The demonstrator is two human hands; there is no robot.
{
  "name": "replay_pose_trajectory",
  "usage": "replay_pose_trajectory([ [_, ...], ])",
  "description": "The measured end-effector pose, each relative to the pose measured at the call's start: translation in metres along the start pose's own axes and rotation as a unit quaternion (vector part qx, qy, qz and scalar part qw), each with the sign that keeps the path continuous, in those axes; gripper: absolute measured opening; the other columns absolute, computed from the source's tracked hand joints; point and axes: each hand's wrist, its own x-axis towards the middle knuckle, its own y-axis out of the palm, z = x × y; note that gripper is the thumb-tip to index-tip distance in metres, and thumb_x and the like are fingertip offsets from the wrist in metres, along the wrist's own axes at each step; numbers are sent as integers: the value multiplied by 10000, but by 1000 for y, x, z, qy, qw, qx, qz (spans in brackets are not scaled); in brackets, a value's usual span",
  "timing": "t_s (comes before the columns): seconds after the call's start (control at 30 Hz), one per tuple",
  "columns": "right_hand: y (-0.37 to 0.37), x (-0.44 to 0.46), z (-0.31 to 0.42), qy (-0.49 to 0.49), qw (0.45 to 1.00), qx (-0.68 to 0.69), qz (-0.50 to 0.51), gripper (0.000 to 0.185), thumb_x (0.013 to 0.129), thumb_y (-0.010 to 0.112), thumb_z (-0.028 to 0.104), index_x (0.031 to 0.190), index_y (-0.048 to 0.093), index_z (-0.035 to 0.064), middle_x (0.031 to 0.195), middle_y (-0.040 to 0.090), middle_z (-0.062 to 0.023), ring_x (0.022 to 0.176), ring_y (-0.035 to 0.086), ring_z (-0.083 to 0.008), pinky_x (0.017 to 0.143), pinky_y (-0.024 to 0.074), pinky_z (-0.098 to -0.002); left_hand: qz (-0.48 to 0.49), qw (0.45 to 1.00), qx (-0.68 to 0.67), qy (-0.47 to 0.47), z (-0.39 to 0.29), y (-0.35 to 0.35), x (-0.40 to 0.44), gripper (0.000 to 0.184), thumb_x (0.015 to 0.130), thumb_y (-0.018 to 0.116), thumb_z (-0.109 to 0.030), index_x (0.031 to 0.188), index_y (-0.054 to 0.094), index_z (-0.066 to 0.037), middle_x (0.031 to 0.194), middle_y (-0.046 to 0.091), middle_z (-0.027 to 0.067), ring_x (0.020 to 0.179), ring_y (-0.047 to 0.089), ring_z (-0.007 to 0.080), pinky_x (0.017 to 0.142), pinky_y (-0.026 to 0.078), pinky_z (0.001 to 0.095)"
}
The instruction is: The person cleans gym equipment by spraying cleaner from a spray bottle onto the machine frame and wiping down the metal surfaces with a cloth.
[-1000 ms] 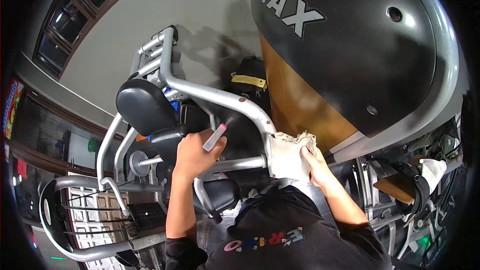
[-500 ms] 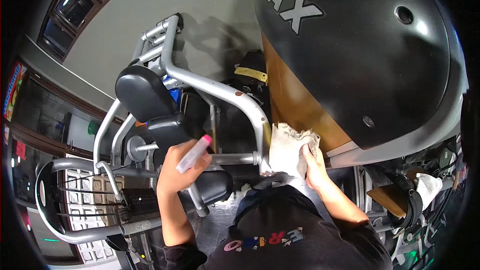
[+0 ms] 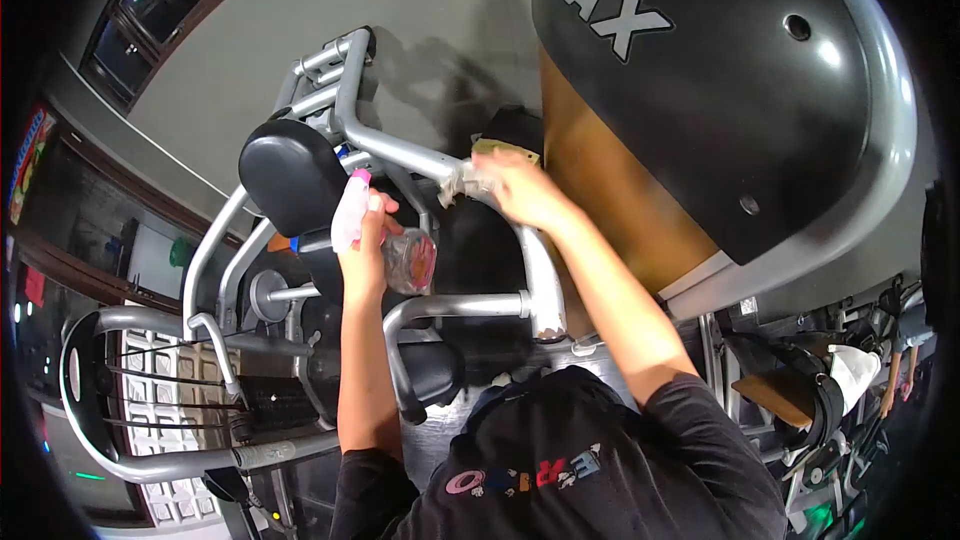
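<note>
Two hands work at one silver frame (image 3: pixel 398 150): the left hand (image 3: pixel 370 232) has fingers clamped around one spray bottle (image 3: pixel 412 265), held near the frame; the right hand (image 3: pixel 522 190), blurred, has fingers clamped on one cloth (image 3: pixel 460 183), touching its tube. One black backrest (image 3: pixel 288 168) stands beside the bottle.

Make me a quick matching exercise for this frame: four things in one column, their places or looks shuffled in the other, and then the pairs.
1. Spray bottle
2. Cloth
3. Letters
4. Backrest

A. On the big cover
B. In the left hand
C. Black, padded, rounded
D. Under the right hand, at the silver tube

Pairs: 1-B, 2-D, 3-A, 4-C
</note>
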Motion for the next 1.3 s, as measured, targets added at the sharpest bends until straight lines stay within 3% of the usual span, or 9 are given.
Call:
replay_pose_trajectory([
  [0.23,-41,-70,26,-11,1000,11,24,423,823,566,-52,1240,624,-7,1395,565,-173,1276,534,-363,1100,414,-430,-30,999,23,19,52,5,-1,440,976,611,-278,1332,553,-26,935,636,26,671,556,77,617,425,237],
  [0.33,-61,-104,62,61,997,-24,50,420,787,557,-71,1194,636,-6,1370,574,-190,1261,539,-375,1071,442,-429,-38,990,124,57,51,5,-3,160,933,667,-157,874,624,-15,692,580,-3,609,539,87,576,436,261],
  [0.47,-66,-99,82,164,986,12,10,321,799,528,-60,1104,617,-13,1077,660,-192,1061,629,-368,957,482,-387,10,955,292,54,39,3,-3,245,877,714,-235,808,583,-39,686,606,138,603,619,318,586,480,396],
  [0.53,-62,-77,85,200,967,115,-107,263,876,509,-5,1125,592,-11,979,661,-156,992,623,-186,918,481,-357,1,956,287,55,36,3,-3,246,876,714,-241,806,583,-43,694,610,146,630,627,347,596,487,414],
  [0.67,-29,7,69,133,945,125,-271,310,904,550,94,1192,612,-2,1153,671,-212,1128,646,-317,988,482,-406,-27,949,305,72,35,-1,-3,246,876,712,-241,802,580,-47,700,612,148,650,636,364,609,497,421],
  [0.87,47,53,42,-211,950,-230,27,294,812,623,110,1100,659,65,1148,681,-110,1259,576,-282,1027,477,-496,-4,969,240,54,35,-1,-7,277,875,709,-256,782,556,-45,707,615,151,670,633,387,605,493,439],
  [1.0,25,31,59,-171,935,-265,160,248,807,626,87,1049,678,77,1113,695,-79,1320,532,-226,1139,362,-528,17,967,249,54,33,-4,-10,265,869,707,-257,794,568,-45,729,634,149,701,645,393,617,502,447],
  [1.2,-9,-22,105,-36,835,-371,404,251,776,622,265,914,736,90,817,724,-174,855,721,-318,1148,361,-489,33,969,234,68,27,0,-12,245,844,725,-234,774,571,-57,694,622,149,653,635,390,593,504,446],
  [1.3,-25,-40,111,34,880,-280,381,261,812,593,267,925,728,74,841,720,-188,857,711,-354,1049,460,-472,64,963,252,66,26,1,-12,253,864,720,-238,806,595,-26,719,642,159,672,666,348,605,503,391],
])
